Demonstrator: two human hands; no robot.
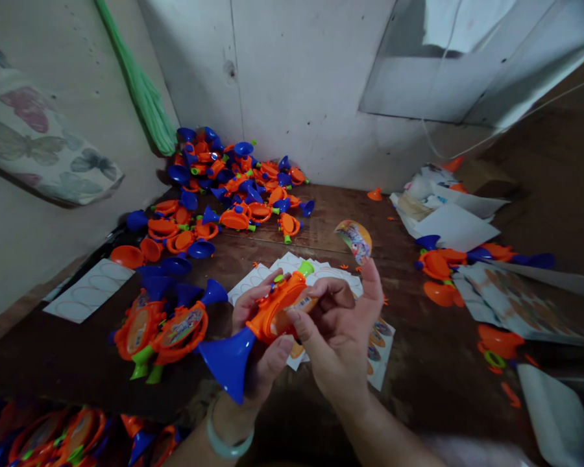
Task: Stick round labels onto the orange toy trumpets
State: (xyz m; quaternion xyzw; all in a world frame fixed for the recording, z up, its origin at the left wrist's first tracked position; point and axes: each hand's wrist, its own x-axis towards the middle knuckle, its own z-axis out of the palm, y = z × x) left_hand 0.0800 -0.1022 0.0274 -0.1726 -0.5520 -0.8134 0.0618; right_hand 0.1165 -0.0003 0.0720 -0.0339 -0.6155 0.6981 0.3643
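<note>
- Two surfaces frame the scene: a dark brown wooden desk point(418, 363), scuffed and dully glossy, set into a corner of rough, stained white wall point(296, 78).
- A butterfly-print cloth point(34, 136) hangs on the left, and a crinkled green plastic bag point(141, 91) hangs near the corner.
- Heaped in the far corner is a pile of toys point(233, 175) in smooth moulded plastic, with orange round bodies and blue flared bells.
- Flat white backing sheets point(85, 288) with empty oval outlines lie at the left, and more papers point(448, 220) are strewn at the right.
- The left hand point(257, 337), a pale green bangle point(226, 441) on its wrist, is closed from below around an orange toy horn point(272, 311), held above the desk's near middle with its blue cone pointing down and left.
- The right hand point(340, 331) is half open. Its thumb and bent fingers seem to rest on the horn's body, and its raised index finger carries a round sticker point(354, 239), glossy and colourful, on its tip.
- Just left of the hands lie two finished horns point(165, 331), already labelled.
</note>
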